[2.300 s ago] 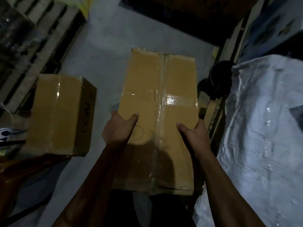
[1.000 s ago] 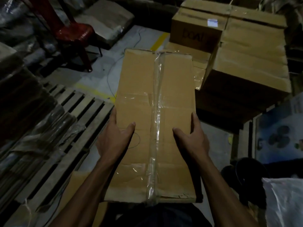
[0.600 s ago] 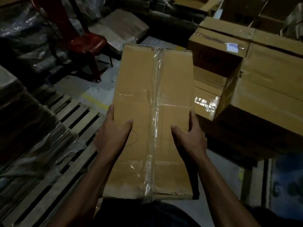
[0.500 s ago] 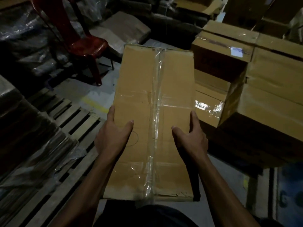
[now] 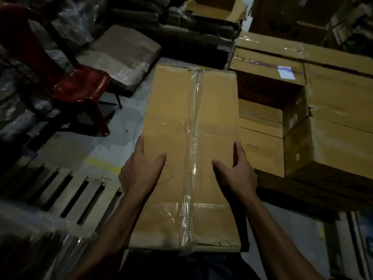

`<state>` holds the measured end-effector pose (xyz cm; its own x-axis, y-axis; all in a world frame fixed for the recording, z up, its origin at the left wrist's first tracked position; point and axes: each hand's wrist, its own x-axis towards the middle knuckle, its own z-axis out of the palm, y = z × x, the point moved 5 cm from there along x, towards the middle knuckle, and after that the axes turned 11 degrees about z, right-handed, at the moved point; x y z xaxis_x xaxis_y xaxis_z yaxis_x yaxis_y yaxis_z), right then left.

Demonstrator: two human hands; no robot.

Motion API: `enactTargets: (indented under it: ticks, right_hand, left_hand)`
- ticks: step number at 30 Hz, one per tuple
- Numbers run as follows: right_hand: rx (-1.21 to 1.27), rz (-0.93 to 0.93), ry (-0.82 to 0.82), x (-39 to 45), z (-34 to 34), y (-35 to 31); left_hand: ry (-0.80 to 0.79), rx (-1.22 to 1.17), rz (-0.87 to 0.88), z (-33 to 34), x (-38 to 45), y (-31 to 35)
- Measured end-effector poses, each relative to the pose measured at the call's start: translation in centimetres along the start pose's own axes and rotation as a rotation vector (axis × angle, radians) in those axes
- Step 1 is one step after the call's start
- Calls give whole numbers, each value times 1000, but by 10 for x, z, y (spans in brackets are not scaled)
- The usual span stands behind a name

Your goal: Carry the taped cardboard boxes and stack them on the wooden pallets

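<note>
Taped cardboard box point(image 5: 191, 150): held centre, clear of the floor, long axis pointing far. Left hand point(image 5: 141, 174) and right hand point(image 5: 235, 174) clamped on opposite long edges, thumbs on top, presumably for balance. Stacked boxes point(image 5: 323, 110) right; empty wooden pallet point(image 5: 66, 188) near left.

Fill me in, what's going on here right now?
A person is carrying a long taped cardboard box in front of them, left hand and right hand gripping its two long sides, thumbs on top. It is off the floor, not yet set down. A stack of similar boxes sits just ahead on the right. A bare wooden pallet lies on the floor at lower left, and a red plastic chair stands at upper left.
</note>
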<state>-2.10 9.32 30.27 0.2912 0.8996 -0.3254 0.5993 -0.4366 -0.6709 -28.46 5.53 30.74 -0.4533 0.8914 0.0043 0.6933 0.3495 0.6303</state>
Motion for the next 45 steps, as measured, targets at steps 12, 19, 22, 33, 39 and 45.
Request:
enactTargets:
  ticks: [12, 19, 22, 33, 39, 45]
  right_hand:
    - [29, -34, 18, 153, 52, -114]
    - [19, -55, 27, 281, 60, -205]
    - [16, -57, 42, 318, 58, -236]
    - [91, 113, 227, 435, 47, -289]
    - [178, 320, 423, 475, 58, -313]
    - [251, 531, 584, 486, 62, -332]
  left_hand:
    - [8, -32, 44, 18, 205, 21]
    - [29, -41, 53, 37, 349, 69]
    - [16, -33, 82, 41, 397, 87]
    - [-114, -101, 303, 108, 573, 162]
    - [-316, -100, 478, 162, 669, 205]
    - [-515, -105, 650, 194, 727, 254]
